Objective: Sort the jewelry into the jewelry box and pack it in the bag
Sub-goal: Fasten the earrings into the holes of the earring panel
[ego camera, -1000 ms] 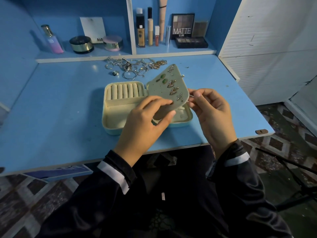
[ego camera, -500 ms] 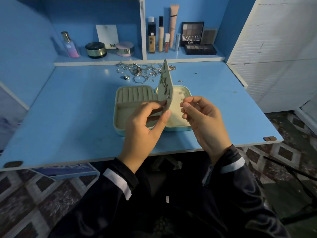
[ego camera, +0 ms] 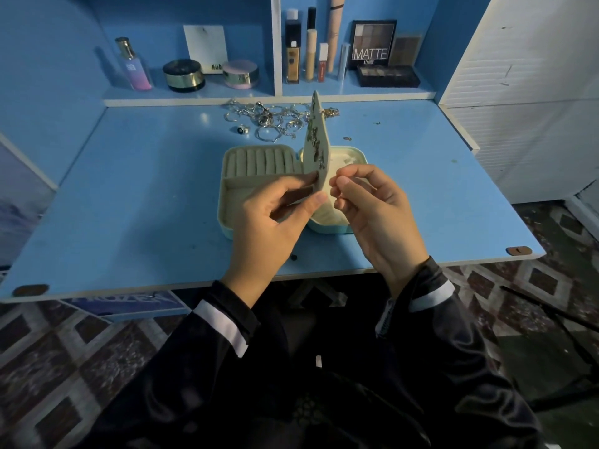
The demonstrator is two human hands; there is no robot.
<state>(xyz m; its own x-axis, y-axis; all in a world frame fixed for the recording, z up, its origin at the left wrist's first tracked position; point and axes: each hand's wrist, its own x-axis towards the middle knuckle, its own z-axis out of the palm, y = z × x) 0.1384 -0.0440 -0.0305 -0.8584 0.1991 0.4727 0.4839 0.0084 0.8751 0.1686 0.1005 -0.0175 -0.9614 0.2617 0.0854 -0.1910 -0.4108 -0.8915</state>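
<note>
A pale green jewelry box [ego camera: 223, 202] lies open on the blue desk [ego camera: 129, 189], with ring rolls in its left half. My left hand [ego camera: 269, 222] pinches the lower end of the box's earring panel [ego camera: 319, 147] and holds it upright, edge-on to me, with several earrings pinned on its left face. My right hand [ego camera: 376, 215] is just right of the panel with curled fingers. Its thumb and forefinger pinch something too small to make out. A pile of silver rings and chains [ego camera: 272, 119] lies behind the box. No bag is in view.
A dark-stone ring [ego camera: 243, 130] and a tiny loose piece [ego camera: 347, 138] lie near the pile. The shelf behind holds a perfume bottle [ego camera: 133, 64], jars [ego camera: 184, 75], tubes and a MATTE palette [ego camera: 372, 43]. A white cabinet [ego camera: 534, 108] borders the desk's right side.
The earring panel turned from facing me to standing edge-on. My right hand came off its right edge and now pinches close behind it. The view shifted a little.
</note>
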